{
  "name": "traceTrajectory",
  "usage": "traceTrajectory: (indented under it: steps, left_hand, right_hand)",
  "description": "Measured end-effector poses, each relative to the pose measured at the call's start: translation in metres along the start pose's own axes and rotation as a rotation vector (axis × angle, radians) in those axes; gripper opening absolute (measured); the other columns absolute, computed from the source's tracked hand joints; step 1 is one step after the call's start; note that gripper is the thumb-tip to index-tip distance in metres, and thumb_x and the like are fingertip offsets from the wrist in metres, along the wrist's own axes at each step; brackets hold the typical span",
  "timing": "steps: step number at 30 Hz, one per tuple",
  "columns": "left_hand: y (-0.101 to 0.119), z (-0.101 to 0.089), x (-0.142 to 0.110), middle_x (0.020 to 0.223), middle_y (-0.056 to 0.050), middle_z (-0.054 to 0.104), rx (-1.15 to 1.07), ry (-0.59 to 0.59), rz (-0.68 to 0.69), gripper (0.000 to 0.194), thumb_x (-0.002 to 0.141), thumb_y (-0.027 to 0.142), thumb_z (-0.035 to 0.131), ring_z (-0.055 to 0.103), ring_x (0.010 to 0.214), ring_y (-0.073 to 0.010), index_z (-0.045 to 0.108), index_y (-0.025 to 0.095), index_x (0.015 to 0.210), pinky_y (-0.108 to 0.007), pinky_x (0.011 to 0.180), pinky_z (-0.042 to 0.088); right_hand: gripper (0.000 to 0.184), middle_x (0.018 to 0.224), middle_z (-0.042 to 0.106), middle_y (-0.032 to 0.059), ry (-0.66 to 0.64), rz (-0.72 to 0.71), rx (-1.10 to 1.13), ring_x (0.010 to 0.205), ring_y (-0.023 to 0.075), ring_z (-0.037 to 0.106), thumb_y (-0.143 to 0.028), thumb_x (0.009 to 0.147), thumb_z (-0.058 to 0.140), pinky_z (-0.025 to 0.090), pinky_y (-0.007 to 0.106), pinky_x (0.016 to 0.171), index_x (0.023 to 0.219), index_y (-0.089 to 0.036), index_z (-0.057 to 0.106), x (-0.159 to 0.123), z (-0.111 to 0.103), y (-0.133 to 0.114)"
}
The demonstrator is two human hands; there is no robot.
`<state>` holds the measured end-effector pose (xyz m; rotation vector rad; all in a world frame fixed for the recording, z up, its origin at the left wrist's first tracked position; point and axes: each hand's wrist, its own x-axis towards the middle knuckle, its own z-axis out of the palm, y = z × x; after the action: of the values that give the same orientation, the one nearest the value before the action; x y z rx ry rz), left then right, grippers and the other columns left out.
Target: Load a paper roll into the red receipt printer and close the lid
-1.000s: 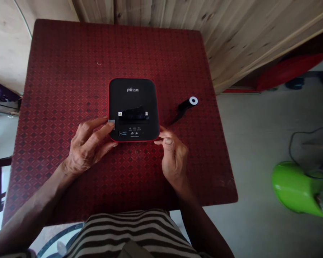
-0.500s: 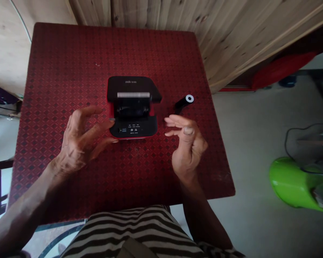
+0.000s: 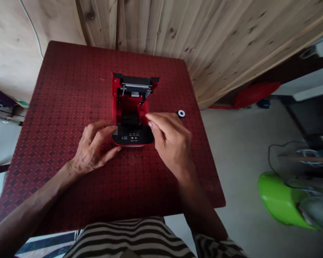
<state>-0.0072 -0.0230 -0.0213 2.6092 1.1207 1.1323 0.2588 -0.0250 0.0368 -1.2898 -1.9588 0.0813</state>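
Note:
A small red and black label printer [image 3: 136,139] stands on the table with its lid [image 3: 136,81] raised upright at the back. Inside its red bay lies a dark roll [image 3: 130,119]. My left hand [image 3: 93,147] grips the printer's front left corner, fingers on the left side and thumb at the front edge. At the right rim of the bay is my right hand [image 3: 172,139], with thumb and forefinger pinched together; whatever lies between them is hidden. Behind that hand a black roll with a white ring-shaped end [image 3: 181,113] is partly covered.
The table [image 3: 78,82] has a red patterned cover and backs onto a wooden plank wall [image 3: 150,28]. A bright green bin [image 3: 277,200] stands on the floor to the right, with a dark cable [image 3: 269,157] close by.
The printer's lid has swung from partly raised to upright, showing the bay. My right hand has moved left to the printer's rim and closed into a pinch. The view has shifted.

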Motion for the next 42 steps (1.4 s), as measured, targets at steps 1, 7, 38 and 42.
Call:
traceTrajectory:
  steps: [1, 7, 38, 42]
  left_hand:
    - [0.000, 0.003, -0.002, 0.137, -0.016, 0.064, -0.023, 0.012, -0.015, 0.074, 0.102, 0.043, 0.077, 0.068, 0.125, -0.0323, 0.042, 0.024, 0.164, -0.047, 0.105, 0.064]
    - [-0.004, 0.022, -0.019, 0.154, -0.024, 0.055, -0.131, -0.060, -0.188, 0.100, 0.103, 0.064, 0.066, 0.062, 0.139, -0.0397, 0.015, 0.019, 0.176, -0.059, 0.114, 0.061]
    - [-0.008, 0.022, -0.016, 0.156, -0.022, 0.052, -0.241, -0.157, -0.266, 0.091, 0.106, 0.065, 0.062, 0.058, 0.144, -0.0377, 0.024, 0.020, 0.174, -0.059, 0.120, 0.058]
    - [-0.008, 0.022, -0.016, 0.156, -0.022, 0.053, -0.243, -0.168, -0.278, 0.090, 0.105, 0.065, 0.062, 0.058, 0.144, -0.0381, 0.024, 0.021, 0.174, -0.060, 0.119, 0.058]
  right_hand:
    - [0.028, 0.118, 0.085, 0.0090, -0.094, -0.025, -0.023, 0.109, 0.0230, 0.077, -0.013, 0.110, 0.054, 0.061, 0.043, 0.101, 0.123, -0.021, 0.078, 0.011, 0.004, 0.000]
    - [0.037, 0.120, 0.081, 0.0153, -0.725, -0.007, -0.251, 0.107, 0.0243, 0.076, -0.002, 0.106, 0.045, 0.056, 0.037, 0.093, 0.120, -0.012, 0.078, 0.069, 0.033, -0.010]
    - [0.026, 0.121, 0.081, 0.0138, -1.042, -0.110, -0.324, 0.114, 0.0277, 0.073, -0.011, 0.102, 0.059, 0.050, 0.036, 0.095, 0.119, -0.014, 0.077, 0.106, 0.036, -0.004]
    - [0.029, 0.125, 0.079, 0.0192, -0.951, -0.037, -0.418, 0.111, 0.0309, 0.075, -0.011, 0.104, 0.056, 0.053, 0.040, 0.093, 0.126, -0.009, 0.074, 0.102, 0.037, -0.008]
